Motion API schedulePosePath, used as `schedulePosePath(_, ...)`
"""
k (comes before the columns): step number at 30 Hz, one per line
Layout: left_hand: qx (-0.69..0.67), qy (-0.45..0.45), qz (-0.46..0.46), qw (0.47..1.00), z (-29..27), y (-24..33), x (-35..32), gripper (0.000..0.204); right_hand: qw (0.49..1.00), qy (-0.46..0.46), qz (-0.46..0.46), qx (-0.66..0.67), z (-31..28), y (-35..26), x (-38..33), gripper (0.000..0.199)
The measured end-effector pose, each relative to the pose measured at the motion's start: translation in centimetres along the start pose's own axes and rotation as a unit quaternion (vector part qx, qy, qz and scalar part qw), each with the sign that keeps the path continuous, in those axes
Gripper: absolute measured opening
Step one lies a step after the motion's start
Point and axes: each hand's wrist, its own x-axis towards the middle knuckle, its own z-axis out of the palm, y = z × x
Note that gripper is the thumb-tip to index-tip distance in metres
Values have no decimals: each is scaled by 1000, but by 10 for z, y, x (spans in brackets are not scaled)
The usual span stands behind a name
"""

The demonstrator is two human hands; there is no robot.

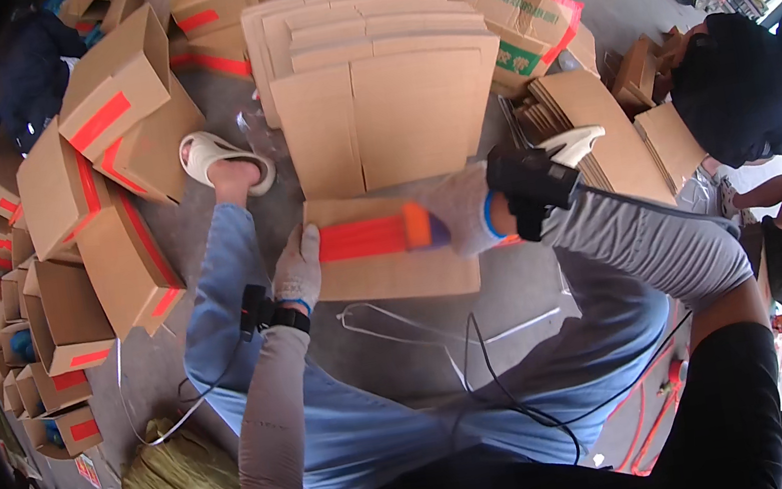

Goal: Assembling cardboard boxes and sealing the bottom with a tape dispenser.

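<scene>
- A folded cardboard box is pinned flat mid-frame, with a red tape strip laid partway across it.
- The box's left edge is gripped by the gloved left hand.
- The tape roll is clutched by the right hand, pressed onto the box.
- Taped boxes are piled upper left; a flat stack sits untaped above, so plenty's probably left.

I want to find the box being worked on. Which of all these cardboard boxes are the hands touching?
The flat box on the floor by the knees. The left hand holds its edge, and the right hand presses orange tape on it. The others lie untouched.
</scene>
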Motion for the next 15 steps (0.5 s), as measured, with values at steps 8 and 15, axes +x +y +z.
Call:
schedulePosePath(8,-51,-86,-8,995,50,56,18,61,969,1,229,90,205,141,-120,67)
schedulePosePath(15,-54,-78,-32,995,47,43,15,61,952,161,168,200,298,153,-92,64)
